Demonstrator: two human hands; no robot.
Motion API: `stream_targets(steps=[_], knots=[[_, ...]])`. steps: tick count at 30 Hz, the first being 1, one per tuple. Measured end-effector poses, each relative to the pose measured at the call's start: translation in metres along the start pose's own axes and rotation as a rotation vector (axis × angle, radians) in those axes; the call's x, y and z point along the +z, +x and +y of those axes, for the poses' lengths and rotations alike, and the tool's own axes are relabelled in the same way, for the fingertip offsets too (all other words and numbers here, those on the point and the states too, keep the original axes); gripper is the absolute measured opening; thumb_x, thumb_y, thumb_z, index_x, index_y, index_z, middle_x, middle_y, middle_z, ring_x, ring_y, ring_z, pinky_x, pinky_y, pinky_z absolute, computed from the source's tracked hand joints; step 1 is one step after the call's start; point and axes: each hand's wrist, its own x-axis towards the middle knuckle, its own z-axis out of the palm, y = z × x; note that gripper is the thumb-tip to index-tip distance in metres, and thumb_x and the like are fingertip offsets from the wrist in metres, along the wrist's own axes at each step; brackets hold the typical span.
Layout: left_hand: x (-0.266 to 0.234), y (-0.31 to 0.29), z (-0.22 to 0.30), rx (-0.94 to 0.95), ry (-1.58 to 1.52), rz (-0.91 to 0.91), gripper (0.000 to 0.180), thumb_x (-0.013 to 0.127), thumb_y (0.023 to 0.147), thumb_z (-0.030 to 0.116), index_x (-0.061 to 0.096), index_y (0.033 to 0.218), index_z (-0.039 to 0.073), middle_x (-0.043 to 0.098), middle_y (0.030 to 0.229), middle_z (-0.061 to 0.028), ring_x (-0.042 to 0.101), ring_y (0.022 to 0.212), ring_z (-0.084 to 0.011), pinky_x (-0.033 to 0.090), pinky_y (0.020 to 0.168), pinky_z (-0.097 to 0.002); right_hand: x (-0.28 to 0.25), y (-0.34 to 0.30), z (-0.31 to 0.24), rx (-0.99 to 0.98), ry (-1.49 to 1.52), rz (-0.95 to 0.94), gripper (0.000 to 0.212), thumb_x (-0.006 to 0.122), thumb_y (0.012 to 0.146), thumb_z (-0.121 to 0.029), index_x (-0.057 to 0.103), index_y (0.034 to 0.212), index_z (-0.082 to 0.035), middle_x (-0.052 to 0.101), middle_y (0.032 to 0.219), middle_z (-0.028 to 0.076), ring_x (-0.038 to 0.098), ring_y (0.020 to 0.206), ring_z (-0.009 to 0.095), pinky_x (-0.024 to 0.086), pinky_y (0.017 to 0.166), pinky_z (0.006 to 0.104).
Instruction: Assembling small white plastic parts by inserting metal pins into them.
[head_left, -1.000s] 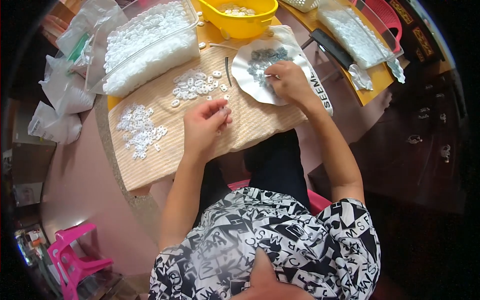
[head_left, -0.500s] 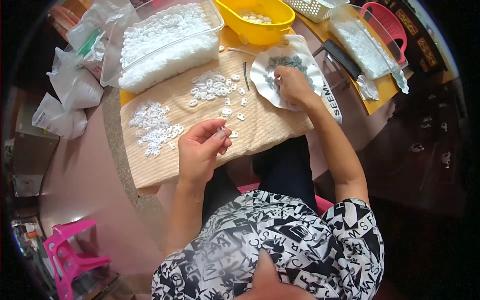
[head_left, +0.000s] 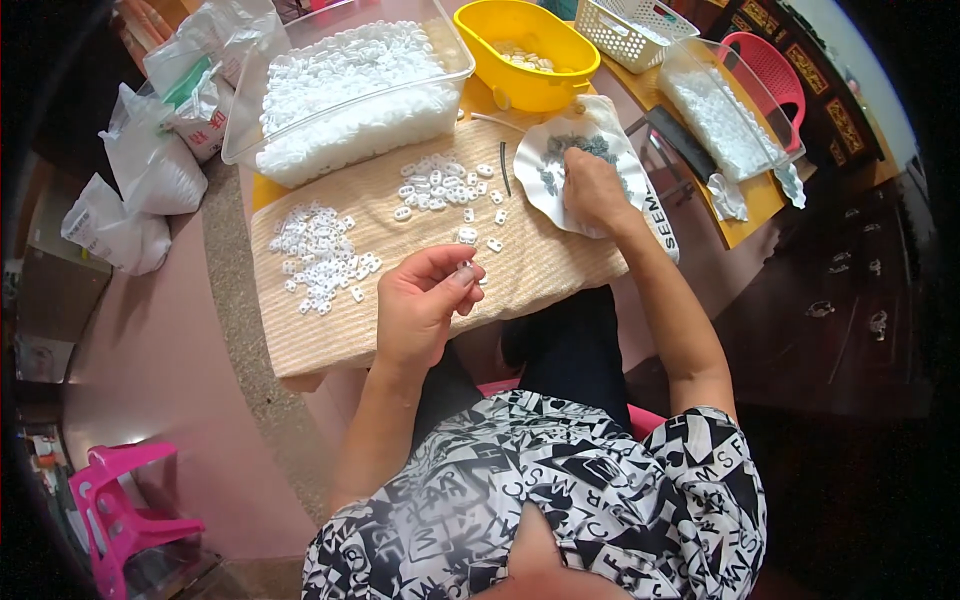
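My left hand (head_left: 425,305) is raised over the near edge of the cloth-covered board (head_left: 400,250), thumb and fingers pinched on a small white plastic piece (head_left: 466,267) that they mostly hide. My right hand (head_left: 597,190) reaches into a white wavy-rimmed dish (head_left: 540,190). Its fingertips are down among small grey pieces (head_left: 592,146), and what they pinch, if anything, is hidden. On the cloth lie a pile of small white two-holed pieces (head_left: 318,255) at left and a pile of white oval pieces (head_left: 440,180) in the middle. Several loose white pieces (head_left: 494,244) lie between the hands.
Behind the board stand a clear bin (head_left: 350,140) heaped with white pieces and a yellow tub (head_left: 520,75). A dark thin strip (head_left: 505,168) lies beside the dish. Another clear bin (head_left: 720,110) is on a side table at right. Plastic bags (head_left: 150,160) sit at left, and a pink stool (head_left: 125,510) stands lower left.
The whole view has shifted slightly. My right fingertips have moved a little deeper among the grey pieces. My left hand keeps its pinch, now covering a loose white piece on the cloth more.
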Motion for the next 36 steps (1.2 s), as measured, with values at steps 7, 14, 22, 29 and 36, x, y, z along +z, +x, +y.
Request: stream_targets(steps=[7,14,22,29,36], knots=[[0.0,0.003,-0.005,0.01,-0.027,-0.039,0.019,0.058,0.078,-0.001,0.056,0.097,-0.004,0.061,0.079,-0.0107,0.058,0.064,-0.0128,0.044,0.053,-0.0203,0.004,0.0,0.014,0.023,0.287,0.028,0.011,0.055,0.072,-0.007,0.059,0.082,-0.003,0.061,0.079,0.016,0.059,0.076,0.033,0.046,0.067,0.0377],[0.0,0.003,-0.005,-0.007,-0.048,-0.021,0.019,0.057,0.079,-0.001,0.056,0.097,-0.004,0.061,0.079,-0.0101,0.057,0.064,-0.0124,0.043,0.054,-0.0202,-0.004,-0.006,0.014,0.158,0.666,-0.1,0.01,0.056,0.077,-0.002,0.059,0.085,0.002,0.058,0.071,0.004,0.051,0.066,0.01,0.042,0.061,0.0228],[-0.002,0.003,-0.008,-0.016,-0.047,-0.026,0.019,0.058,0.079,0.0,0.056,0.097,-0.004,0.061,0.079,-0.0098,0.057,0.064,-0.0121,0.043,0.054,-0.0203,-0.019,-0.009,0.009,0.176,0.861,-0.169,0.01,0.056,0.075,0.0,0.057,0.086,0.001,0.055,0.07,0.0,0.048,0.065,0.007,0.04,0.059,0.0203],[-0.001,0.005,-0.01,-0.027,-0.04,-0.022,0.018,0.058,0.079,0.0,0.056,0.097,-0.004,0.061,0.079,-0.0098,0.057,0.063,-0.0122,0.043,0.055,-0.0204,-0.026,-0.017,0.007,0.17,1.26,-0.212,0.009,0.056,0.076,0.0,0.058,0.085,0.0,0.053,0.069,-0.001,0.045,0.06,0.005,0.038,0.055,0.0182],[0.001,0.003,-0.012,-0.011,-0.048,-0.013,0.018,0.056,0.079,0.0,0.057,0.097,-0.002,0.061,0.08,-0.0108,0.056,0.063,-0.013,0.044,0.054,-0.0205,-0.03,-0.02,-0.003,0.204,1.003,-0.094,0.013,0.053,0.076,0.002,0.058,0.088,0.0,0.055,0.071,0.001,0.047,0.062,0.006,0.039,0.056,0.0186]])
